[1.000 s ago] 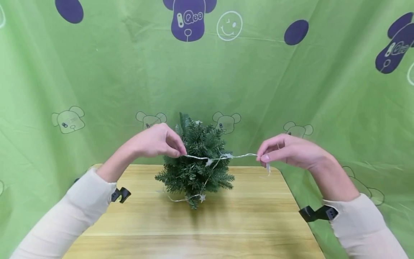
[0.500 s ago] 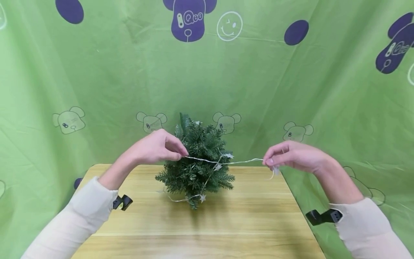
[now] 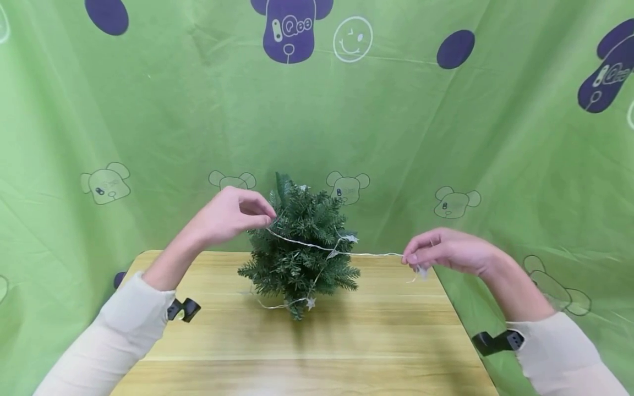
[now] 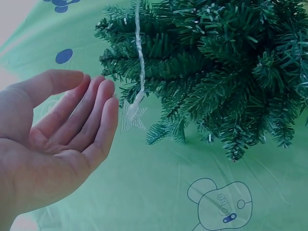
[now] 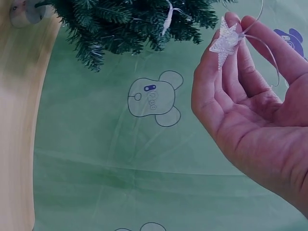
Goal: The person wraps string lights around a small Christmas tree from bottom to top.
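Observation:
A small artificial Christmas tree (image 3: pixel 302 242) stands on the table, with clear stars on a pale light string (image 3: pixel 307 243) crossing its front. My right hand (image 3: pixel 451 250) pinches the string to the right of the tree. In the right wrist view a clear star (image 5: pixel 224 44) hangs by those fingertips and thin wire loops beside them. My left hand (image 3: pixel 233 214) is at the tree's upper left. In the left wrist view its fingers are extended and slightly bent, with nothing seen between them, and a star (image 4: pixel 134 115) hangs just beside the fingertips against the branches.
The wooden table (image 3: pixel 297 374) has a green printed cloth (image 3: pixel 307 121) behind it and at its sides. Lower on the tree another star (image 3: pixel 310 303) hangs from a loop of wire. A black wrist camera (image 3: pixel 497 342) sits on the right cuff.
My left hand has moved up and left, and its fingers have come off the string. My right hand has gone slightly right and down, still pinching its end. The tree stays put.

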`<state>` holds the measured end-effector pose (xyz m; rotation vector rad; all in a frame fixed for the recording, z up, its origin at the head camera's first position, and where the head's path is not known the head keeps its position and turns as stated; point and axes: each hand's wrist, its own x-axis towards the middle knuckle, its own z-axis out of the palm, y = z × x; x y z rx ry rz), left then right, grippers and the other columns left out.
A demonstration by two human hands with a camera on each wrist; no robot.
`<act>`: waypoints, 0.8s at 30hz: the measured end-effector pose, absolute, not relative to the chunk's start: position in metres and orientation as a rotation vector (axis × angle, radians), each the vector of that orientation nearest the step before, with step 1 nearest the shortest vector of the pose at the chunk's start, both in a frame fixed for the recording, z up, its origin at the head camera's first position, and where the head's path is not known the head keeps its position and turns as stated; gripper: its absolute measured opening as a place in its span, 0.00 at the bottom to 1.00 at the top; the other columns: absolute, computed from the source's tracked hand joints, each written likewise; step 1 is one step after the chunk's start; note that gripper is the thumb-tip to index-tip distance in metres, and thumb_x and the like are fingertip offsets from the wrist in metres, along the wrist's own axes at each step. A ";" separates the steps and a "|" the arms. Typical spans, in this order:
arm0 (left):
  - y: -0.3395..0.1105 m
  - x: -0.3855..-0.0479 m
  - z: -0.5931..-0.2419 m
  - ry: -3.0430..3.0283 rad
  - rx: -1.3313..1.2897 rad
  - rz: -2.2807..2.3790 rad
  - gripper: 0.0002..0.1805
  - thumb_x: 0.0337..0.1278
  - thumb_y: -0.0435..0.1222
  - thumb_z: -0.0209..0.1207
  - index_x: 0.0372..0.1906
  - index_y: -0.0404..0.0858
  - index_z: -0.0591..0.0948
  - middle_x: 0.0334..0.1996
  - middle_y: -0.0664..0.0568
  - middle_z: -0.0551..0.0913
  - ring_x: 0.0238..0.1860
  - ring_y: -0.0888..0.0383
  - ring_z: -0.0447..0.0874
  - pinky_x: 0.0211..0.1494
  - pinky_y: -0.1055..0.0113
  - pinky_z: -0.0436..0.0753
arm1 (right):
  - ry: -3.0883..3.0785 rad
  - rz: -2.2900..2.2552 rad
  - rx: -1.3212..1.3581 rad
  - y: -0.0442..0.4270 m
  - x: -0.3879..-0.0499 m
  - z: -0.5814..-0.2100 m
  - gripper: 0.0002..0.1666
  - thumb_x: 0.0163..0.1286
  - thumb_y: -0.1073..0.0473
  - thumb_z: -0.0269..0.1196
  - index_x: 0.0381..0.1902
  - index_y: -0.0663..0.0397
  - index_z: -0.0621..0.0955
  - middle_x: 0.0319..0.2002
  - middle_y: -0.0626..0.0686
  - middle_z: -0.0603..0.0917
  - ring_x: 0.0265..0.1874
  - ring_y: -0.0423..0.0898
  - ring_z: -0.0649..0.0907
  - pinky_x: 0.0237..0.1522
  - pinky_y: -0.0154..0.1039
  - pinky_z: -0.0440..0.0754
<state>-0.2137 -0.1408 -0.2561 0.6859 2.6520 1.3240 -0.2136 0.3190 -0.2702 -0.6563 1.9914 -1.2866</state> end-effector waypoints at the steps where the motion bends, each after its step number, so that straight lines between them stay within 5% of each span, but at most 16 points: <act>1: -0.141 -0.214 -0.255 2.665 0.669 1.342 0.10 0.63 0.38 0.65 0.48 0.42 0.86 0.46 0.52 0.89 0.51 0.54 0.87 0.61 0.52 0.83 | 1.992 -1.290 -0.656 0.318 -0.214 -0.271 0.12 0.75 0.66 0.56 0.50 0.60 0.84 0.39 0.49 0.87 0.37 0.41 0.85 0.49 0.42 0.85; 24: -0.111 -0.213 -0.260 2.743 0.701 1.325 0.16 0.59 0.37 0.69 0.52 0.41 0.86 0.47 0.53 0.90 0.49 0.54 0.88 0.58 0.55 0.85 | 2.179 -1.655 -0.285 0.301 -0.226 -0.268 0.10 0.75 0.61 0.59 0.50 0.54 0.83 0.42 0.51 0.87 0.42 0.45 0.86 0.54 0.37 0.85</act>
